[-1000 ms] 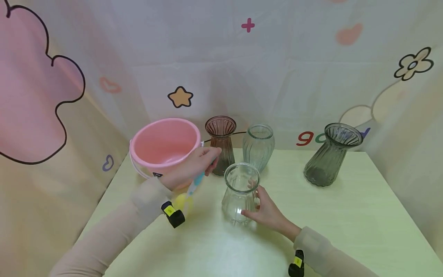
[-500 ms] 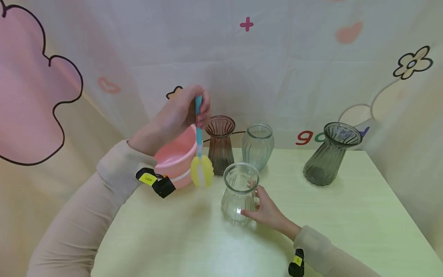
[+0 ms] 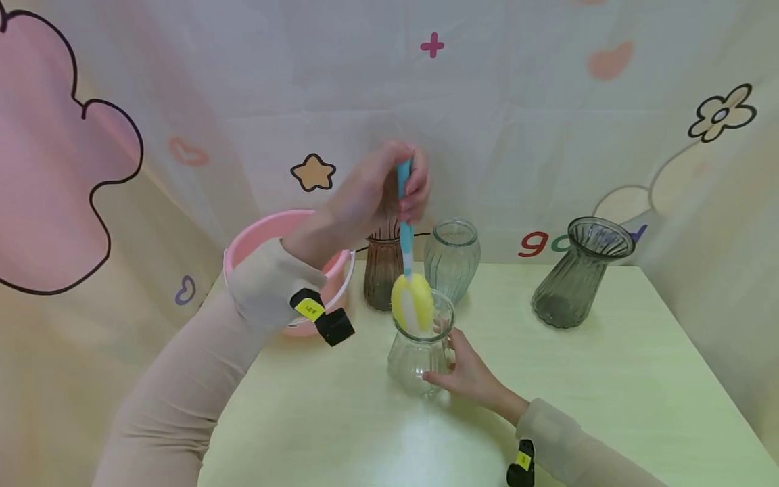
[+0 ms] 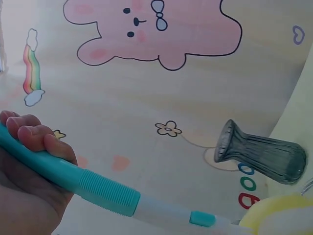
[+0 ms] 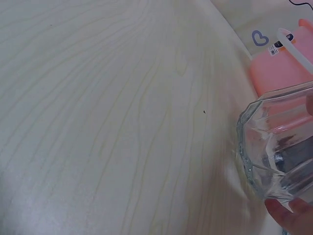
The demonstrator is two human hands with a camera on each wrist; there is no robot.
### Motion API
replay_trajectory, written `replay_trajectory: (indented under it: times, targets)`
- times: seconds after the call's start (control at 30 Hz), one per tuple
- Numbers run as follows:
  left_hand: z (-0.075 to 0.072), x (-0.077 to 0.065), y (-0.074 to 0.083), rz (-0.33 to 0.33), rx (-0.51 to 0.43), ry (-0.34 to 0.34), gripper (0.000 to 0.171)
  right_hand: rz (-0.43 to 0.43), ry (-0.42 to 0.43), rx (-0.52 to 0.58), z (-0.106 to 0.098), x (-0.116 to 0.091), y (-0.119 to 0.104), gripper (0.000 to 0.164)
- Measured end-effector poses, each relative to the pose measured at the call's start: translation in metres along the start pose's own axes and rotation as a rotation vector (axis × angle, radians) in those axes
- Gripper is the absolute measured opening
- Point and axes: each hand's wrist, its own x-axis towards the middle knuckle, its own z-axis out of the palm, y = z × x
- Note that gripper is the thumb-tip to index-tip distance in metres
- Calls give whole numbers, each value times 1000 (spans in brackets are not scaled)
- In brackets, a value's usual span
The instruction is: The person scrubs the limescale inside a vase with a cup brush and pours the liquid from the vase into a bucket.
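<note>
My left hand (image 3: 395, 186) grips the teal handle of a bottle brush (image 3: 406, 223), held upright above the middle of the table. Its yellow sponge head (image 3: 414, 304) points down and overlaps the mouth of a clear glass vase (image 3: 416, 365). In the left wrist view the fingers (image 4: 36, 137) wrap round the teal handle. My right hand (image 3: 471, 372) holds the clear vase from its right side, thumb in front, the far fingers seen through the glass. The right wrist view shows fingertips (image 5: 288, 213) against the faceted lower part of the vase (image 5: 274, 152).
Behind the left forearm stands a pink bucket (image 3: 268, 226) with a white handle. A brownish-red vase (image 3: 382, 277) and a pale, rounded glass vase (image 3: 452, 260) stand at the back. A grey flared vase (image 3: 578, 277) is at the back right. A printed curtain (image 3: 517, 135) borders the table.
My left hand has lifted the brush from in front of the bucket, then carried it right until its sponge head came over the vase mouth. The right hand and the vase have stayed put.
</note>
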Motion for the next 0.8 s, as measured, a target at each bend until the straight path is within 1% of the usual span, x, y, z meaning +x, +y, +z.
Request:
replay_trajectory:
  times: [0.1, 0.27, 0.37, 0.43, 0.53, 0.57, 0.67, 0.73, 0.8]
  targets:
    - [1, 0, -24, -54, -4, -15, 36, -11, -9, 14, -1, 0, 2, 88]
    - [-1, -3, -54, -88, -33, -18, 35, 4, -15, 51, -2, 1, 1, 86]
    - [-3, -7, -71, -106, -55, -17, 37, 18, -16, 66, -3, 2, -1, 87]
    - [-4, -10, -84, -130, -62, -11, 37, 12, -16, 76, -3, 2, -1, 88]
    - [-5, -16, -106, -189, -69, 4, 36, 13, -22, 109, -2, 3, 0, 87]
    - [-5, -19, -114, -220, -62, 7, 35, 25, -29, 121, -2, 2, 1, 86]
    - [-5, -25, -135, -271, -71, 13, 35, 77, -51, 167, -1, 1, 3, 83]
    - [-5, -28, -145, -281, -74, 24, 35, 106, -60, 183, 0, 0, 4, 81]
    - [-5, -29, -150, -265, -93, 38, 35, 111, -64, 195, 0, 0, 4, 81]
